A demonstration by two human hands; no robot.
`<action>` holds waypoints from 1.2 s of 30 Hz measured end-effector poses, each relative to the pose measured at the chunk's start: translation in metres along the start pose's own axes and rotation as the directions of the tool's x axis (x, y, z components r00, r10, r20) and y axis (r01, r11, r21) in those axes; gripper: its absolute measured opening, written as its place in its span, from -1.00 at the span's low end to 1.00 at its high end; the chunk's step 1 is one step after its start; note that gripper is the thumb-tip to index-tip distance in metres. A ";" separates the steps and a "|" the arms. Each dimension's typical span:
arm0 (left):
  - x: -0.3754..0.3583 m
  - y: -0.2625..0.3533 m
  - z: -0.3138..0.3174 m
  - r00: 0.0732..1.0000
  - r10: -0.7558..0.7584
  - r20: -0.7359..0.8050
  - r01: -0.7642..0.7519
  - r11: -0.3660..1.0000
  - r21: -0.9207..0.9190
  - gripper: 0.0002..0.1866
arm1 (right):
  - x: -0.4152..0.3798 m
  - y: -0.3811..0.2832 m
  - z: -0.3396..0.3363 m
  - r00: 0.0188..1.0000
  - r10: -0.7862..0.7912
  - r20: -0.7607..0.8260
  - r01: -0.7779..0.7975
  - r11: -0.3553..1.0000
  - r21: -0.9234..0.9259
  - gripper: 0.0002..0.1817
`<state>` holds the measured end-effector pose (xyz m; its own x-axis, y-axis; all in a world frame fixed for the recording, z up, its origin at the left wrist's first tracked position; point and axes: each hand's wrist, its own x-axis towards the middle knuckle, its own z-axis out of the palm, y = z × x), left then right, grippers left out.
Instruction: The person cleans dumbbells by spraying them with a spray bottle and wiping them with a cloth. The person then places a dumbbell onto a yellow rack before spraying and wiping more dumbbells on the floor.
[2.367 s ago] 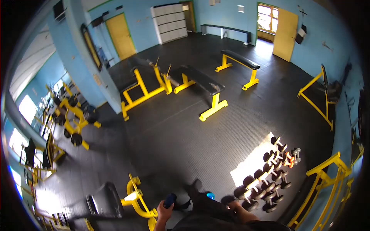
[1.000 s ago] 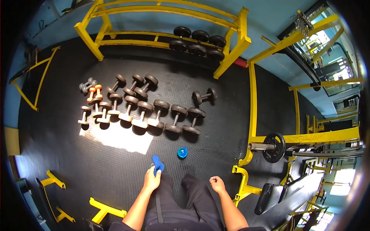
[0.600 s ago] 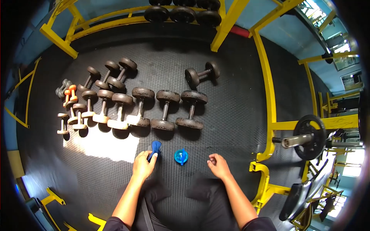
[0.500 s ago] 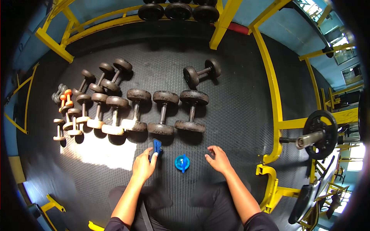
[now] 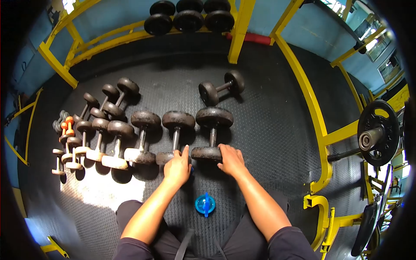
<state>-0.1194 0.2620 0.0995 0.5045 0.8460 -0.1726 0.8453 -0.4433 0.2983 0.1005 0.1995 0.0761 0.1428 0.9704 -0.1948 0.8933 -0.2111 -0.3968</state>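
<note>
Both hands have advanced from above the floor to the near heads of two dumbbells in the front row. Left hand (image 5: 177,169): palm down over the near head of the second dumbbell from the right (image 5: 176,138), index finger extended toward the handle; whether it is closed around anything cannot be determined. A blue item (image 5: 192,170), mostly hidden, shows just beside this hand; whether it is gripped cannot be confirmed. Right hand (image 5: 232,160): fingers moderately spread over the right end of the near head of the rightmost dumbbell (image 5: 212,136), thumb apart, not wrapped around the handle. Both dumbbells lie on the black floor mat (image 5: 277,130), handles pointing away from the person. A blue-lidded bottle (image 5: 205,204) is located between the forearms, nearer the person than the dumbbells. One separate dumbbell (image 5: 222,87) lies at an angle behind the row. A yellow rack (image 5: 236,39) stands beyond, with black dumbbells (image 5: 188,21) on it.
</note>
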 end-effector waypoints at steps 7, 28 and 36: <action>0.044 0.000 0.063 0.987 0.013 0.159 0.000 0.997 -0.079 -0.01 | 0.029 0.018 0.034 1.000 0.007 -0.019 -0.004 0.992 0.125 -0.46; 0.020 0.012 0.055 0.947 0.096 0.306 -0.105 0.994 0.011 -0.37 | -0.023 0.008 0.038 0.993 0.051 0.103 -0.052 0.999 0.010 -0.63; -0.013 -0.008 0.076 0.818 0.278 0.503 -0.237 0.960 -0.147 -0.34 | -0.064 -0.016 0.026 0.918 -0.138 0.373 0.153 0.988 -0.010 -0.56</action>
<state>-0.1196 0.2318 0.0279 0.7365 0.4195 -0.5307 0.6668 -0.5824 0.4650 0.0659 0.1380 0.0711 -0.1513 0.8758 -0.4583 0.9087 -0.0592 -0.4132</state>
